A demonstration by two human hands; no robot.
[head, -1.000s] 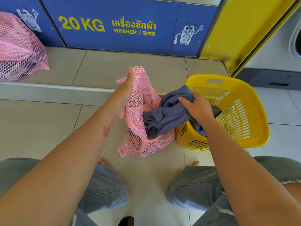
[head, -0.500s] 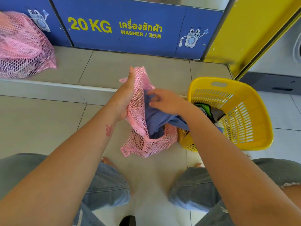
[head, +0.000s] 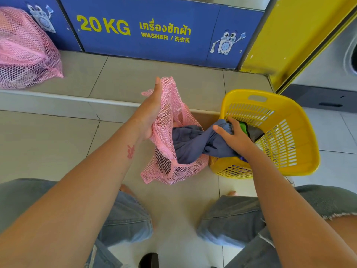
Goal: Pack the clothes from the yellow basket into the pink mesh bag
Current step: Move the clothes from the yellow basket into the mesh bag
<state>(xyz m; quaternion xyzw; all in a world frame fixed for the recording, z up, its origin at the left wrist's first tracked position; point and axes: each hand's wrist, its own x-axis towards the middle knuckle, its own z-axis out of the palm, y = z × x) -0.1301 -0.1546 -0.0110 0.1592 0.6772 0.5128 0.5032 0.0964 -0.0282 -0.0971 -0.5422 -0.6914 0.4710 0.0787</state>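
My left hand grips the rim of the pink mesh bag and holds its mouth up and open on the floor. A grey-blue garment stretches from inside the bag across to the yellow basket on the right. My right hand is closed on the part of that garment lying over the basket's near rim. Under this hand, a green piece of clothing and a dark grey one lie in the tilted basket.
A second, filled pink mesh bag sits on the raised tiled step at the far left. The blue washer panel runs along the back, with a yellow panel at the right. My knees in denim are at the bottom.
My right hand pushed the garment into the bag, then drew back right to the basket rim and closed on the trailing part. The left hand has kept its hold on the bag.
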